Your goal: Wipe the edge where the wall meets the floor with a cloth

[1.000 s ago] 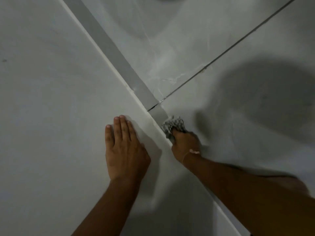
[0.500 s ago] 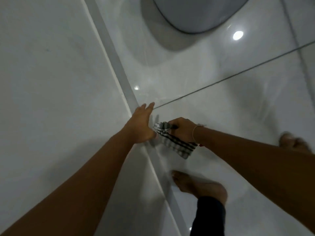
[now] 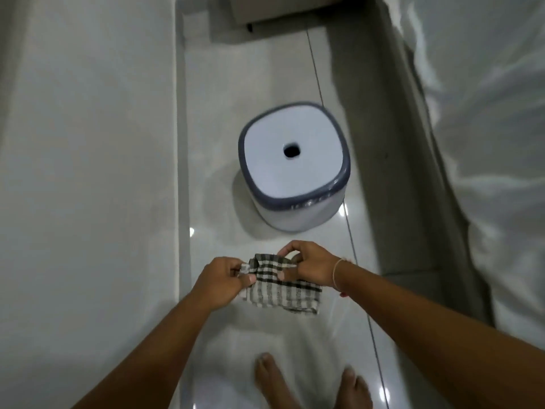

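A checked black-and-white cloth [image 3: 287,293] hangs in the air above the floor, held up between both hands. My left hand [image 3: 219,280] pinches its left top corner. My right hand [image 3: 309,262] pinches the top edge a little to the right. The grey skirting strip [image 3: 182,172] where the white wall [image 3: 88,172] meets the glossy tiled floor [image 3: 212,143] runs up the picture just left of my hands. The cloth does not touch the strip.
A white plastic stool [image 3: 293,166] with a grey rim and a centre hole stands on the floor ahead of my hands. A bed with white sheets [image 3: 486,143] lines the right side. My bare feet [image 3: 312,385] are at the bottom. A low furniture base [image 3: 265,19] is at the far end.
I have risen from crouching by the skirting; the view now looks down along the floor. My left hand left the wall and took hold of the cloth, which is spread out instead of bunched.
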